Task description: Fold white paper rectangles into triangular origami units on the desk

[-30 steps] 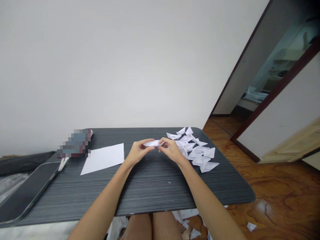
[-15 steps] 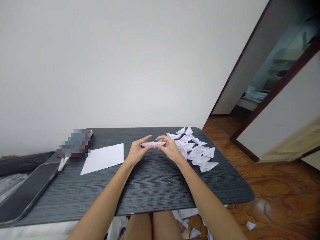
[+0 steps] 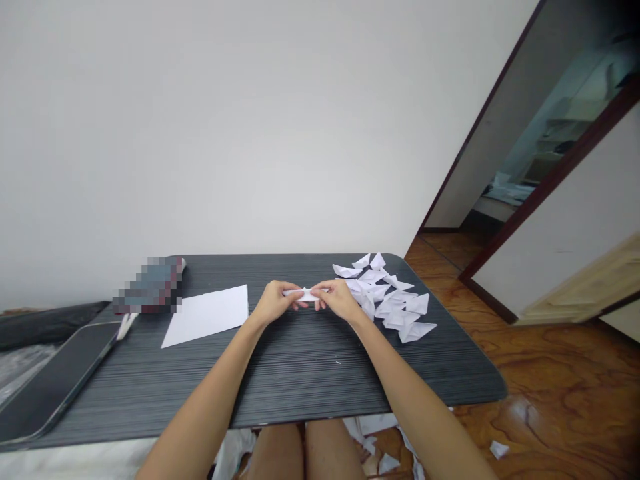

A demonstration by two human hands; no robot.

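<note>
While two bare legs (image 3: 277, 450) show below the table's near edge, torn white paper scraps (image 3: 388, 463) lie beside them on the glossy brown wood-patterned floor (image 3: 560, 380). Above spreads the dark grey, finely streaked tabletop (image 3: 310, 380) with rounded corners. At its left lies a flat black slab with a pale rim (image 3: 65, 373); next to that, crinkled translucent plastic (image 3: 20, 367) shows, its contents too unclear to tell.

Farther in, the left hand (image 3: 276, 301) and the right hand (image 3: 341, 298) face each other, each pinched closed on one end of a small, narrow, folded white paper piece (image 3: 309, 295). It lies level between them, thumbs along the near side, its middle bare, fingertips showing below.

Left of the hands rests a flat white paper sheet (image 3: 213, 315). Just beside the right hand, folded white paper boats (image 3: 417, 331) lie heaped, many overlapping. Beyond the sheet sits a pixelated grey-and-red object (image 3: 150, 287).

A plain white wall (image 3: 280, 133) rises behind the tabletop. Through the doorway at far right, pale shelves (image 3: 570, 113) hold things too blurred to name.
</note>
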